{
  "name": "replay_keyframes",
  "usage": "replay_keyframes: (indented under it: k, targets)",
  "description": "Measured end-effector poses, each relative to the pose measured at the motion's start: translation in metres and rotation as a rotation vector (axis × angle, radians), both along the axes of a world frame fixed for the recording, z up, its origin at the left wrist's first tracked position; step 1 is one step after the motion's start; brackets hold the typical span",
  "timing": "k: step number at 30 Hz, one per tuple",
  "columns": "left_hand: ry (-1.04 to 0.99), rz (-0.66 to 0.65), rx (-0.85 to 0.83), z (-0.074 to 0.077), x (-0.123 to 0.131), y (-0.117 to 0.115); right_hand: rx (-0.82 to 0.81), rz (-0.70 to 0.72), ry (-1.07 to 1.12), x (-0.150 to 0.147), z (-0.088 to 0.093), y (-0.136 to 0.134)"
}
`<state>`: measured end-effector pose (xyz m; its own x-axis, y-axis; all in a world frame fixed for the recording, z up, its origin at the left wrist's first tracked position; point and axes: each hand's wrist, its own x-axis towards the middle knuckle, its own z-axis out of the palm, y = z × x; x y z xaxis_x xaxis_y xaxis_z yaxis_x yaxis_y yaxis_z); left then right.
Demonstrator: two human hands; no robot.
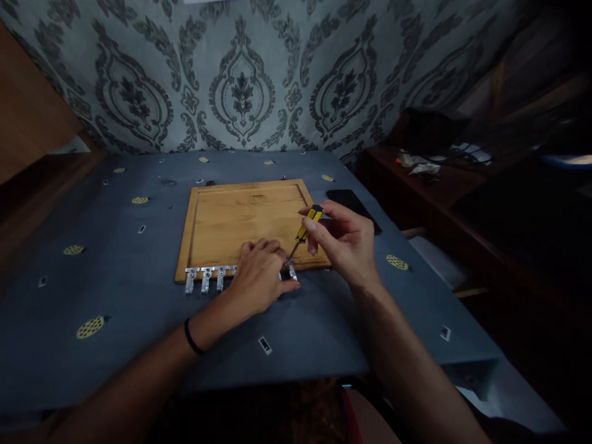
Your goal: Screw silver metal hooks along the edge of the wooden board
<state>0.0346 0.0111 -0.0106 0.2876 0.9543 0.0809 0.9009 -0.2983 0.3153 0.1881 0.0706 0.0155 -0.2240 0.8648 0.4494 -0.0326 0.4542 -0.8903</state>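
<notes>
My right hand (345, 240) grips a yellow and black screwdriver (308, 226) by its handle. The shaft slants down to the left, and its tip is at a metal hook (291, 271) on the near edge of a framed wooden board (245, 222). Pressed on that same edge is my left hand (261, 271), its thumb beside the hook. Whether the left fingers pinch the hook is partly hidden. To the left of this hand, several silver metal hooks (206, 279) stand in a row along the board's edge, their ends jutting past it.
A dark phone-like slab (354, 206) lies behind my right hand. The table has a blue pineapple-print cloth (115, 265). Patterned wallpaper (243, 80) rises behind it. At the right, a dark reddish surface (416, 185) holds crumpled white bits and cables.
</notes>
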Motion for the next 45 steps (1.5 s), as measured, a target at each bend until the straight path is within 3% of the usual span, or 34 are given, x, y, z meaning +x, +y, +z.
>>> replay_keyframes:
  k: [6, 12, 16, 37, 45]
  targets:
    - [-0.005, 0.009, -0.029, 0.004, 0.001, 0.0, -0.053, -0.055, 0.12, -0.008, -0.007, 0.001]
    - [0.009, 0.001, -0.029, 0.003, 0.001, 0.0, 0.09, -0.194, 0.167, -0.005, -0.004, 0.0]
    - [0.002, 0.005, -0.027, 0.003, 0.0, 0.0, 0.095, -0.247, 0.124, -0.001, -0.002, 0.002]
    - [0.008, 0.0, -0.01, 0.0, 0.0, 0.0, -0.012, -0.136, 0.052, -0.006, -0.007, 0.002]
    - [0.003, -0.006, -0.015, -0.001, -0.001, 0.0, 0.027, 0.002, -0.033, 0.005, 0.004, 0.001]
